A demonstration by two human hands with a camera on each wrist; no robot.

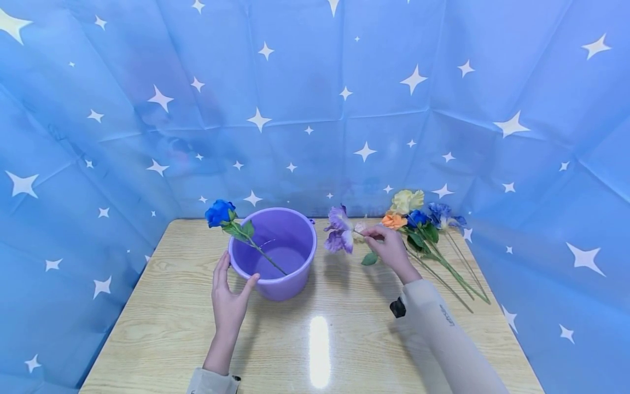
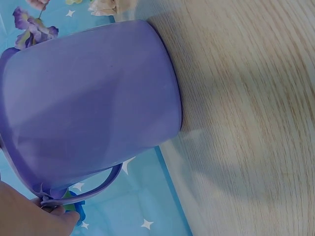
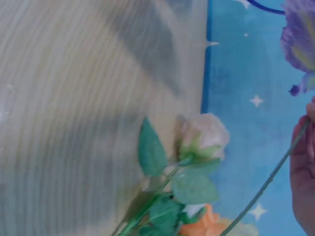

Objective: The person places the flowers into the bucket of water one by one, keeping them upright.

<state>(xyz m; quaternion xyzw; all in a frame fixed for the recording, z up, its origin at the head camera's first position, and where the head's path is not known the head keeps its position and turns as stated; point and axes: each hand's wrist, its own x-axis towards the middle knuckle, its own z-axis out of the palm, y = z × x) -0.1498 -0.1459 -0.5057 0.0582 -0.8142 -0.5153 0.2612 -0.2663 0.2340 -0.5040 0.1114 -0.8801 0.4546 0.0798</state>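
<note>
A purple bucket (image 1: 287, 287) stands upright on the table, a blue rose (image 1: 220, 212) leaning in it with its bloom beyond the left rim. At that rim, my left hand (image 1: 230, 306) holds the bucket, fingers along the outer side and thumb at the front edge. The left wrist view has this hand (image 2: 42, 216) beside the handle (image 2: 101, 187). Right of the bucket, my right hand (image 1: 389, 249) pinches the thin stem (image 3: 268, 182) of a purple iris (image 1: 338, 230) just below its bloom. The flower is raised over the table, its bloom toward the bucket.
More artificial flowers lie at the table's right side: a pale rose (image 3: 204, 135), an orange flower (image 1: 394, 220), a yellow flower (image 1: 407, 201), a blue rose (image 1: 417, 218) and a blue iris (image 1: 445, 215). Their stems reach toward the front right. Behind hangs a starry blue cloth (image 1: 305, 158).
</note>
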